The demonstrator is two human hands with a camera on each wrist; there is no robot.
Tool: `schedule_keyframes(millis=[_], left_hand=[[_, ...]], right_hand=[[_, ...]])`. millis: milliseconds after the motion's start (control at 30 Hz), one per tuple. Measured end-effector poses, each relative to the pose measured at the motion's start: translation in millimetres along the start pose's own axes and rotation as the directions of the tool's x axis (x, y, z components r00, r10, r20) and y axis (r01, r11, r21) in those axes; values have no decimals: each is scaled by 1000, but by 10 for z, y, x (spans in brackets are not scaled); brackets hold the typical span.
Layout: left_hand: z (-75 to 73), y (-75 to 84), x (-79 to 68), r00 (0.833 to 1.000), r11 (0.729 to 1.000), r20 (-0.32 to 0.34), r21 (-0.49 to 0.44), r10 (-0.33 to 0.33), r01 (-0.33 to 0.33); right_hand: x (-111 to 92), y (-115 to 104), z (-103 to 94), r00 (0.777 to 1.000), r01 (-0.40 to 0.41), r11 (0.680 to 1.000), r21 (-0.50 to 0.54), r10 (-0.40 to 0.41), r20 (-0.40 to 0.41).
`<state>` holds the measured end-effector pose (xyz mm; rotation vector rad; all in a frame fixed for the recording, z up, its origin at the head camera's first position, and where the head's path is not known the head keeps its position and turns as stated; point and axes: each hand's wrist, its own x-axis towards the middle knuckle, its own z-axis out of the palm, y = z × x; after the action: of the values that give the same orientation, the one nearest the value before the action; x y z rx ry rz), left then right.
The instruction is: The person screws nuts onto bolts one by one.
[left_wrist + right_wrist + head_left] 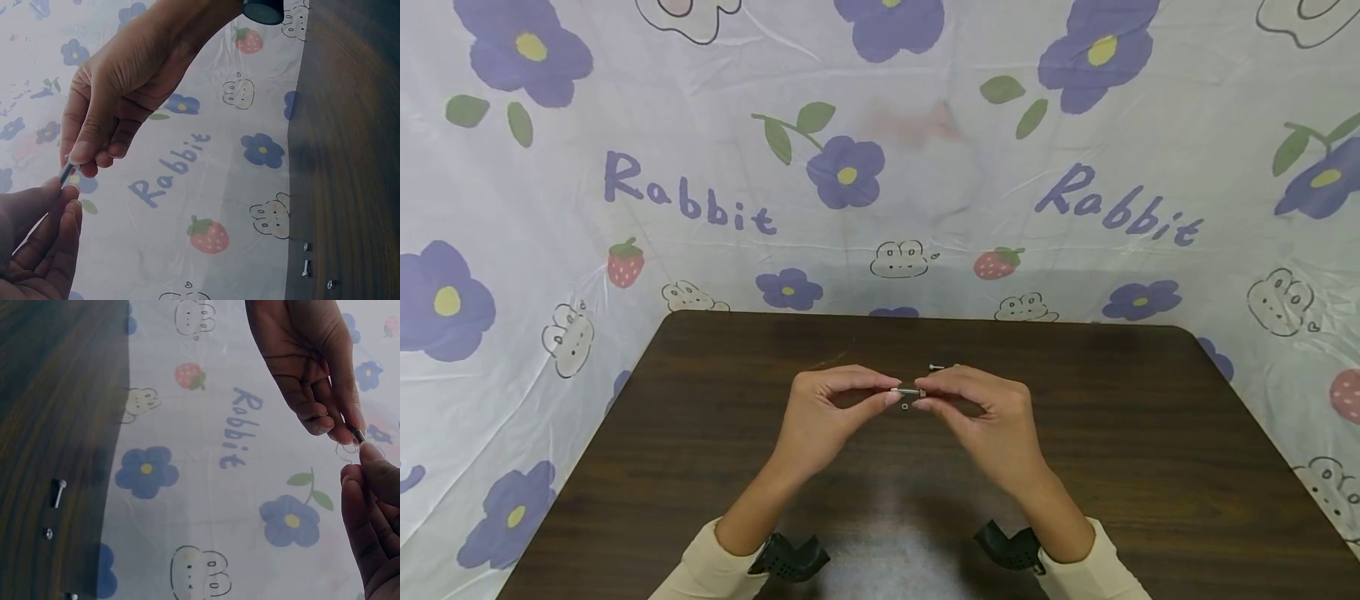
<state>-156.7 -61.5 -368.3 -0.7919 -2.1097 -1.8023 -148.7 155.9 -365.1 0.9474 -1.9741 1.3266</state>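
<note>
While the left-hand fingers [859,379] pinch one end of the threaded bolt [908,392], the right-hand fingers [957,382] pinch its other.

Left hand [812,423]: thumb and forefinger set in a pinch, thumb on the side nearer the body; the remaining fingers [312,415] fold inward toward the palm. Right hand [1006,423]: matching pinch, its fingertips facing those of the left and just apart from them; its remaining fingers [127,132] likewise bent. Left forearm [751,512] extends from its hand outward and back toward the body; right forearm [1060,518] mirrors it. Wrists spaced wider than the fingertips.
</note>
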Motion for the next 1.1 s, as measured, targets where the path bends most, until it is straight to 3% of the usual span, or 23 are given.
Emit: schedule_keyframes(millis=[367, 667, 1100], left_hand=[[29, -10, -15, 999, 999, -7, -22, 35, -35], [40, 5, -22, 998, 997, -5, -38, 62, -62], [75, 27, -29, 996, 993, 3, -79, 93, -92]], right_hand=[[-10, 2, -2, 999, 35, 999, -21, -35, 4], [-28, -5, -3, 999, -44, 998, -46, 45, 27], [-27, -24, 30, 989, -146, 989, -1, 146, 16]])
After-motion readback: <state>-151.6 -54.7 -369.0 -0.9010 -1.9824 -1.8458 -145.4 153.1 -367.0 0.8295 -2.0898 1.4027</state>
